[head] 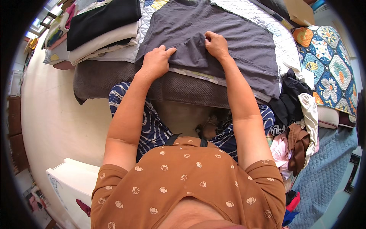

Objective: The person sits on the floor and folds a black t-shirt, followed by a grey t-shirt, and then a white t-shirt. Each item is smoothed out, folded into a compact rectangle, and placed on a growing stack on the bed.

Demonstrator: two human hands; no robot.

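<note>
A dark grey cloth garment [240,37], perhaps a shirt, lies spread out in front of me with soft wrinkles across it. Between my hands, part of its near side is turned over into a loose flap. My right hand [216,45] pinches the cloth at the flap's right end. At the flap's left end, my left hand [155,62] rests on the garment, its index finger pointing right. The thumb side of that hand is hidden, so whether it grips the cloth is unclear.
A stack of folded clothes, topped by a black one [105,25], stands at the left. Loose clothes [297,146] heap up at my right, beside a patterned quilted cover [328,65]. A dark textured cover [194,88] hangs down the near edge. Behind me is a white cabinet [77,177].
</note>
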